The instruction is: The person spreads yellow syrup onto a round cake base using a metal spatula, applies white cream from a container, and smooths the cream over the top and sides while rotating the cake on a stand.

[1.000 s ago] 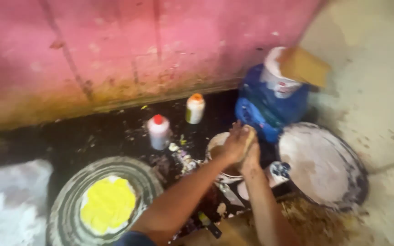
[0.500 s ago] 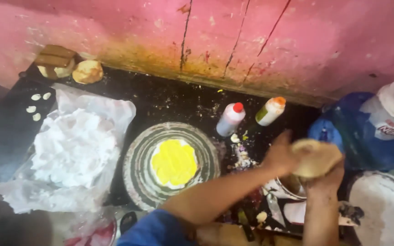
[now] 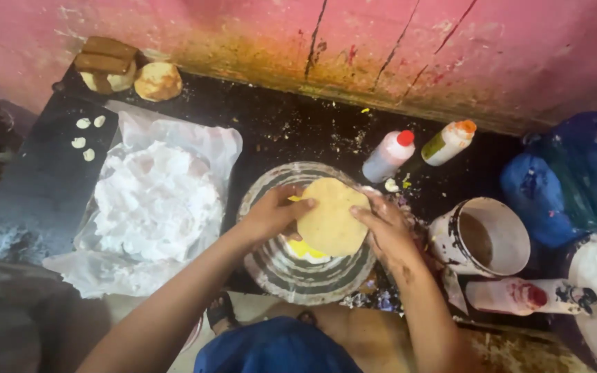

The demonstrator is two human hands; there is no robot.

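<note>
Half a second ago we held the round tan disc off to the right, above the white cup; now we have brought it over the middle of the frame, right above the striped round plate.

Our left hand has its fingers curled onto the left edge of the tan disc, with the thumb on top. Our right hand lays its fingers flat along the right edge. Both hands are half closed and pinch the disc between them. The disc sits at the center of the frame, just over the striped plate, and it hides most of the yellow patch on that plate.

We think the disc could bend or tear if we squeeze too hard, because it looks soft and thin. It could also land off-center and smear the yellow patch. Our right elbow is near the white cup at the right, so a quick swing could tip it.

Two squeeze bottles, one with a red cap and one with an orange cap, stand at the upper right on the dark worktop. A heap of white stuff on a plastic sheet lies at the left.
</note>
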